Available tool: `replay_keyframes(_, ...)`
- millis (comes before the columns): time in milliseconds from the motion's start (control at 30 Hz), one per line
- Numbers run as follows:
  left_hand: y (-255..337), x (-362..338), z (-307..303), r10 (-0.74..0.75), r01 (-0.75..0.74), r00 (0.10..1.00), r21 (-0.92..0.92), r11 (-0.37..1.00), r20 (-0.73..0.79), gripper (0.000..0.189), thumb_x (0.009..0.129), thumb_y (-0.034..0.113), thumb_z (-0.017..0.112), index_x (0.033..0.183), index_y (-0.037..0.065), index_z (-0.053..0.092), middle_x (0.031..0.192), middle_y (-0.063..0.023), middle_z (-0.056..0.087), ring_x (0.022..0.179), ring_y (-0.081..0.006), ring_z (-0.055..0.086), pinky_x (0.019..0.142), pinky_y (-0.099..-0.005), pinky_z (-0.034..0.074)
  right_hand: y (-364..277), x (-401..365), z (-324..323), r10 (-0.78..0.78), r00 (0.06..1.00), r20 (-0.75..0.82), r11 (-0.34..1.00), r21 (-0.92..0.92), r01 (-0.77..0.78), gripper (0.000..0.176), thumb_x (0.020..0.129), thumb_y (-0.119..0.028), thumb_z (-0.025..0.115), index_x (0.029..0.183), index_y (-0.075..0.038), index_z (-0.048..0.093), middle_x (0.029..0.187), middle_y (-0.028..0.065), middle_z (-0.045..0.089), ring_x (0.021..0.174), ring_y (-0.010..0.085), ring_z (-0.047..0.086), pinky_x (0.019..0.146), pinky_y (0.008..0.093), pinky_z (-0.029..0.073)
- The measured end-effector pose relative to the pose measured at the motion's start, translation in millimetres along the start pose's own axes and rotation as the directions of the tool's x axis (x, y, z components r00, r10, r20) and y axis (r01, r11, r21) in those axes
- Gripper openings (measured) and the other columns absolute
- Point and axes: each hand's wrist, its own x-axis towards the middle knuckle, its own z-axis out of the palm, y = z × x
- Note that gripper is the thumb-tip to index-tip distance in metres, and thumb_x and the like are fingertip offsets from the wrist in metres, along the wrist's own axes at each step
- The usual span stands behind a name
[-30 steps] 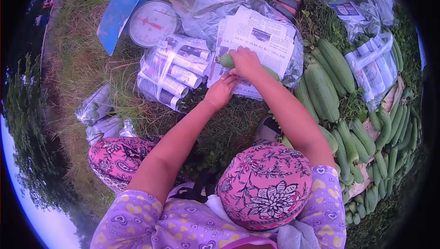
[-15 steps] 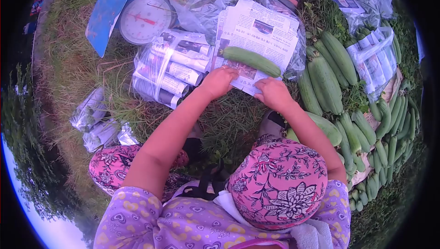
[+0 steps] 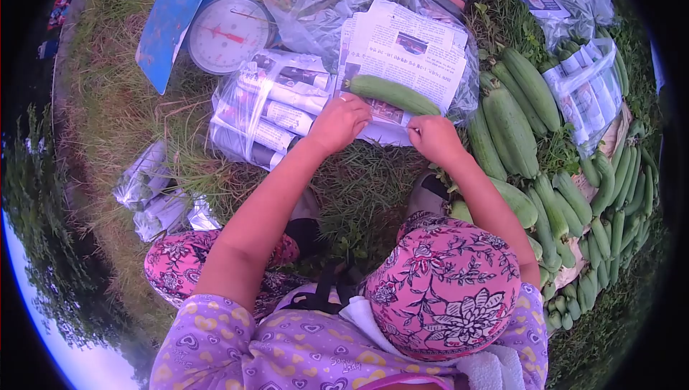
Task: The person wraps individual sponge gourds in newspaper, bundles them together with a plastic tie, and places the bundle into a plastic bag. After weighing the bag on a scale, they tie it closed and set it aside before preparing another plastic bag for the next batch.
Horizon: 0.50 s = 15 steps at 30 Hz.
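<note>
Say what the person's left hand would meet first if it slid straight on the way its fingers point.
Most likely the green gourd lying across the newspaper, just beyond the left hand; depth is hard to judge.

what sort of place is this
Probably an outdoor produce-packing spot on grass, perhaps beside a field: heaps of green gourds lie on the ground, a dial scale stands nearby, and one gourd rests on spread newspaper.

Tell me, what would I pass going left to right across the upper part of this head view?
Blue board → weighing scale → bag of wrapped rolls → green gourd on a newspaper sheet → pile of big gourds → bagged newspapers.
</note>
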Motion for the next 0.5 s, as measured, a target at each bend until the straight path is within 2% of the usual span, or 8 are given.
replay_keyframes(67,0,11,-6,0.067,-0.065,0.993,0.024,0.998,-0.099,0.009,0.076,0.009,0.064,0.083,0.006,0.068,0.109,-0.0075,0.062,0.106,-0.0281,0.054,0.091,-0.0385,0.044,-3,5,-16,0.030,0.998,-0.051,0.999,0.046,-0.028,0.021,0.082,-0.024,0.057,0.076,-0.005,0.066,0.072,0.0159,0.063,0.071,0.0341,0.062,0.069,0.0457,0.049)
replay_keyframes(133,-4,25,-8,0.120,-0.112,0.974,0.051,0.992,-0.191,0.008,0.075,0.010,0.064,0.082,0.007,0.068,0.111,-0.0083,0.061,0.109,-0.0295,0.052,0.093,-0.0396,0.042,-5,15,-34,0.157,0.988,0.000,0.984,0.081,-0.156,0.020,0.081,-0.025,0.059,0.082,-0.006,0.067,0.078,0.0147,0.064,0.078,0.0332,0.062,0.073,0.0443,0.049)
replay_keyframes(167,-6,30,-10,0.106,-0.102,0.985,0.035,0.994,-0.135,0.008,0.075,0.010,0.065,0.082,0.007,0.067,0.114,-0.0086,0.060,0.112,-0.0300,0.050,0.095,-0.0405,0.040,-2,21,-39,0.219,0.975,0.029,0.971,0.096,-0.220,0.020,0.081,-0.026,0.060,0.084,-0.007,0.067,0.081,0.0142,0.065,0.081,0.0327,0.062,0.075,0.0436,0.049)
replay_keyframes(267,-3,41,-23,0.070,-0.071,0.997,0.010,0.997,0.031,0.008,0.075,0.009,0.066,0.083,0.007,0.065,0.123,-0.0090,0.054,0.119,-0.0306,0.046,0.100,-0.0430,0.036,19,36,-25,0.034,0.978,-0.206,0.999,0.006,-0.034,0.024,0.075,-0.024,0.068,0.093,-0.007,0.065,0.093,0.0128,0.065,0.095,0.0309,0.059,0.082,0.0402,0.047)
replay_keyframes(367,-3,40,-25,0.117,-0.119,0.993,0.072,0.990,0.024,0.010,0.075,0.009,0.066,0.085,0.007,0.065,0.122,-0.0089,0.055,0.118,-0.0311,0.046,0.100,-0.0430,0.037,34,50,-8,-0.017,0.998,-0.065,1.000,-0.014,0.016,0.036,0.069,-0.017,0.074,0.101,-0.006,0.062,0.100,0.0106,0.063,0.103,0.0293,0.055,0.089,0.0367,0.045)
replay_keyframes(467,-12,39,-15,0.118,-0.114,0.989,0.048,0.992,-0.087,0.014,0.074,0.009,0.065,0.088,0.006,0.065,0.111,-0.0118,0.059,0.107,-0.0318,0.052,0.093,-0.0421,0.041,46,55,-14,-0.044,0.998,-0.037,0.990,0.130,0.048,0.039,0.066,-0.013,0.075,0.102,-0.003,0.061,0.097,0.0114,0.064,0.096,0.0274,0.059,0.086,0.0356,0.047)
replay_keyframes(500,-14,40,-15,0.071,-0.071,0.995,-0.006,0.997,-0.075,0.014,0.075,0.009,0.065,0.089,0.006,0.065,0.107,-0.0123,0.061,0.103,-0.0323,0.054,0.090,-0.0419,0.043,50,56,-15,-0.028,0.999,0.020,0.980,0.200,0.023,0.036,0.067,-0.013,0.074,0.100,-0.003,0.062,0.094,0.0119,0.064,0.094,0.0284,0.060,0.085,0.0358,0.048)
